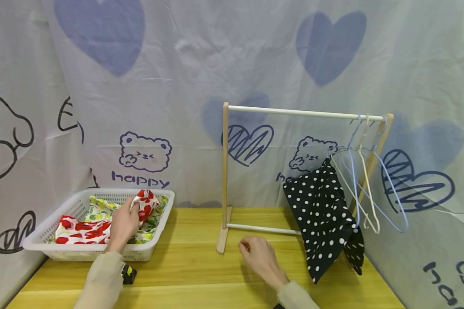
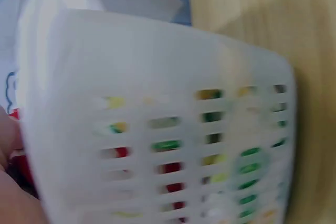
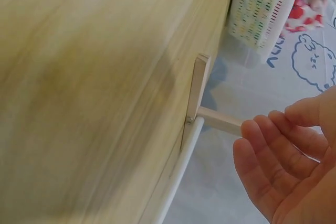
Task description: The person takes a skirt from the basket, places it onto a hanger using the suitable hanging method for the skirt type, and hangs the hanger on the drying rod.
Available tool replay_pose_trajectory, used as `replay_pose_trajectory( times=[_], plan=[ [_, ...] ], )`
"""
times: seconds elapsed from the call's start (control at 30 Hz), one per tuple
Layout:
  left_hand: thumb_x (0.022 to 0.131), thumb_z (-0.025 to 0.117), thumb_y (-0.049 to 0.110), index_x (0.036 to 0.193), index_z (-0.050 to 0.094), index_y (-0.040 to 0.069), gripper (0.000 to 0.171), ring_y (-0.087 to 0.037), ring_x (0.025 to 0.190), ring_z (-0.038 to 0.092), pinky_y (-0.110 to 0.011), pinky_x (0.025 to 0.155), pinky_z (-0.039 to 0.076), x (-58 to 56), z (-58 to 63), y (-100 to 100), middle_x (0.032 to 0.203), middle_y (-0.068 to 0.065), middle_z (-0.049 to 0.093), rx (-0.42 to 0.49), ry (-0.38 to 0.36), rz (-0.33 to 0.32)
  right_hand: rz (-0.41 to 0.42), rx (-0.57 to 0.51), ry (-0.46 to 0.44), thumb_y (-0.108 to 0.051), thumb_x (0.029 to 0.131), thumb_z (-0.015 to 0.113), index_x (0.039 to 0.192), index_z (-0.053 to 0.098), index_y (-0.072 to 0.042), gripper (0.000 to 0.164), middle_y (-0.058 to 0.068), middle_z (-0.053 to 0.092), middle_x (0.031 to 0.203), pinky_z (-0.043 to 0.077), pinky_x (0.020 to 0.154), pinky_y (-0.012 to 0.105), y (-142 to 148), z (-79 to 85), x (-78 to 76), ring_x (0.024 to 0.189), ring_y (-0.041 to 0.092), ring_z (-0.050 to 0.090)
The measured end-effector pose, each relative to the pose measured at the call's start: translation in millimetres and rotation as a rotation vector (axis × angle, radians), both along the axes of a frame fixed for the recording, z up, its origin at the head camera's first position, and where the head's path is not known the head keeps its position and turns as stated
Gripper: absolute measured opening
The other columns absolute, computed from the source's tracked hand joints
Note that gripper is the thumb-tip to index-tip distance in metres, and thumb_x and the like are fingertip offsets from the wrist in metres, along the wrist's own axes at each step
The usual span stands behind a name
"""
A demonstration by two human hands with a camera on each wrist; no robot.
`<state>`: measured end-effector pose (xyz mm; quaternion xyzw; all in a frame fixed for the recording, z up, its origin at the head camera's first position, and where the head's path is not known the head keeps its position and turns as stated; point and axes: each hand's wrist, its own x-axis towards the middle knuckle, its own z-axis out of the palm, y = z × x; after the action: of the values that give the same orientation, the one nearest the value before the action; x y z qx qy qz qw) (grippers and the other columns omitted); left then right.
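Observation:
My left hand (image 1: pixel 124 221) pinches a white cloth with red flowers (image 1: pixel 146 204), lifting a fold of it above the white plastic basket (image 1: pixel 163 223). More of the red-flowered fabric and some yellow-and-green patterned cloth (image 1: pixel 96 208) lie in the basket. In the left wrist view the basket wall (image 2: pixel 142 51) covers most of the picture, and only part of the hand shows. My right hand (image 1: pixel 261 257) hovers over the table in front of the rack, fingers loosely bent and holding nothing. In the right wrist view its palm (image 3: pixel 294 182) is bare.
A small rack with a white rail (image 1: pixel 286 111) and wooden posts stands on the wooden table (image 1: pixel 193 274). At its right end hang a black cloth with white dots (image 1: pixel 321 214) and several hangers (image 1: pixel 371 184), blue and white. Printed sheets surround the table.

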<state>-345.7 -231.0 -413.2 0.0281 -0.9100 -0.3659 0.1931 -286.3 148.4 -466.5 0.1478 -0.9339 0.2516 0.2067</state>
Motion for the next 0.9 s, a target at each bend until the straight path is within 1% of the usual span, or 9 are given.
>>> replay_pose_trajectory(
  times=[0.07,0.17,0.3,0.4,0.5,0.57,0.67,0.8,0.9],
  plan=[
    [0.108,0.03,0.032,0.132,0.051,0.011,0.038,-0.027,0.071,0.056,-0.037,0.062,0.04,1.4,7.1,2,0.09,-0.018,0.063,0.022,0.087,0.021,0.002,-0.001,0.002,-0.018,0.091,0.066,0.088,0.077,-0.015,0.012,-0.007,0.071,0.076,0.045,0.055,0.021,0,-1.3,-0.2,0.062,0.001,0.058],
    [0.107,0.03,0.035,0.13,0.051,0.012,0.039,-0.024,0.064,0.049,-0.034,0.058,0.037,3.8,20.8,8,0.083,-0.016,0.057,0.082,0.193,0.014,0.003,0.001,0.001,-0.019,0.092,0.066,0.088,0.077,-0.015,0.013,-0.007,0.071,0.076,0.044,0.054,0.021,0,-1.9,-0.6,0.061,0.001,0.057],
    [0.107,0.033,0.036,0.127,0.054,0.013,0.037,-0.024,0.064,0.047,-0.034,0.06,0.039,3.6,37.6,20,0.082,-0.015,0.056,0.133,0.324,-0.017,0.001,0.004,-0.016,-0.02,0.092,0.065,0.09,0.077,-0.016,0.013,-0.008,0.07,0.076,0.044,0.054,0.021,0,-1.2,-0.9,0.062,0.0,0.056],
    [0.106,0.035,0.037,0.128,0.055,0.014,0.037,-0.026,0.073,0.055,-0.036,0.066,0.042,4.4,47.7,34,0.095,-0.017,0.063,0.146,0.368,-0.067,0.002,-0.002,-0.03,-0.02,0.092,0.065,0.091,0.077,-0.016,0.013,-0.007,0.071,0.077,0.045,0.055,0.022,0,-0.4,-0.9,0.064,0.001,0.058],
    [0.106,0.036,0.038,0.128,0.054,0.016,0.036,-0.03,0.085,0.062,-0.041,0.072,0.046,5.9,55.0,51,0.109,-0.018,0.066,0.154,0.395,-0.139,0.004,-0.011,-0.035,-0.02,0.092,0.065,0.092,0.077,-0.015,0.013,-0.006,0.072,0.079,0.048,0.058,0.023,1,0.8,-1.4,0.067,0.003,0.061],
    [0.106,0.038,0.036,0.126,0.055,0.017,0.032,-0.03,0.089,0.064,-0.043,0.075,0.047,6.2,57.0,65,0.114,-0.017,0.067,0.156,0.431,-0.18,0.005,-0.019,-0.04,-0.021,0.092,0.064,0.093,0.077,-0.015,0.014,-0.006,0.072,0.08,0.049,0.06,0.024,2,0.9,-1.7,0.068,0.004,0.062],
    [0.105,0.045,0.028,0.118,0.059,0.016,0.023,-0.029,0.08,0.065,-0.042,0.069,0.049,6.2,56.7,90,0.101,-0.016,0.071,0.141,0.508,-0.242,0.0,-0.03,-0.048,-0.021,0.092,0.065,0.093,0.077,-0.015,0.014,-0.007,0.072,0.08,0.05,0.062,0.025,4,0.2,-2.7,0.07,0.004,0.062],
    [0.102,0.052,0.017,0.111,0.061,0.013,0.013,-0.022,0.067,0.06,-0.036,0.061,0.048,3.8,47.7,123,0.082,-0.012,0.069,0.067,0.604,-0.33,-0.009,-0.053,-0.07,-0.021,0.092,0.065,0.094,0.077,-0.014,0.015,-0.007,0.072,0.08,0.05,0.064,0.025,6,-0.1,-4.2,0.07,0.004,0.062],
    [0.101,0.054,0.014,0.11,0.061,0.014,0.012,-0.018,0.066,0.056,-0.034,0.061,0.046,3.7,37.0,143,0.08,-0.007,0.066,0.017,0.615,-0.372,-0.002,-0.062,-0.072,-0.021,0.092,0.065,0.093,0.077,-0.014,0.014,-0.007,0.072,0.08,0.05,0.064,0.026,8,-0.5,-4.7,0.07,0.004,0.063]
  ],
)
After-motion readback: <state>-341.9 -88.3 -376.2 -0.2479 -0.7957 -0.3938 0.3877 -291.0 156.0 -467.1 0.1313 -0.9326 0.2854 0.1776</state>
